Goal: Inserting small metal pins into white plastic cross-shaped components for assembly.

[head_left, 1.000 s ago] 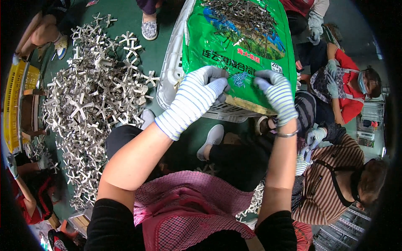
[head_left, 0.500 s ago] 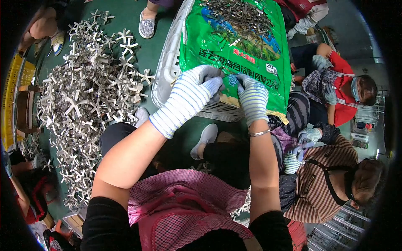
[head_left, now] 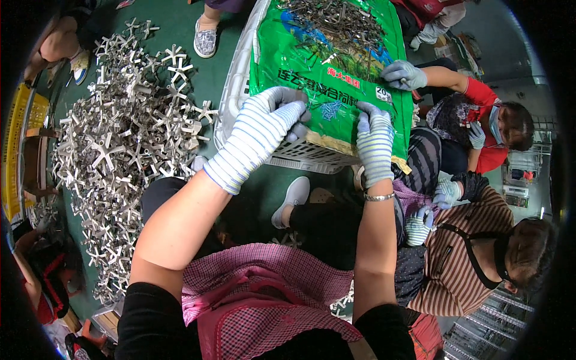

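A green printed sack (head_left: 270,54) lies over a white plastic crate (head_left: 231,102) in front of me. My left hand (head_left: 261,129), in a striped glove, is at the sack's near edge, its fingers curled and thumb pressed toward them. My right hand (head_left: 375,141), gloved alike, is by the sack's near right part with bent fingers held together. What either hand pinches, if anything, is too small to make out. Between the hands a small blue tangled scrap (head_left: 330,110) rests on the sack. Thin dark metal pieces (head_left: 342,24) are heaped on its far part.
A large pile of silvery star-shaped metal parts (head_left: 120,150) covers the floor at left. A co-worker's gloved hand (head_left: 405,76) reaches over the sack's right edge. Another person in stripes (head_left: 462,252) sits at right. A yellow crate (head_left: 24,138) stands far left.
My hands have moved apart, the right one shifting rightward. The blue scrap now shows uncovered between them. The co-worker's hand at right has come over the sack.
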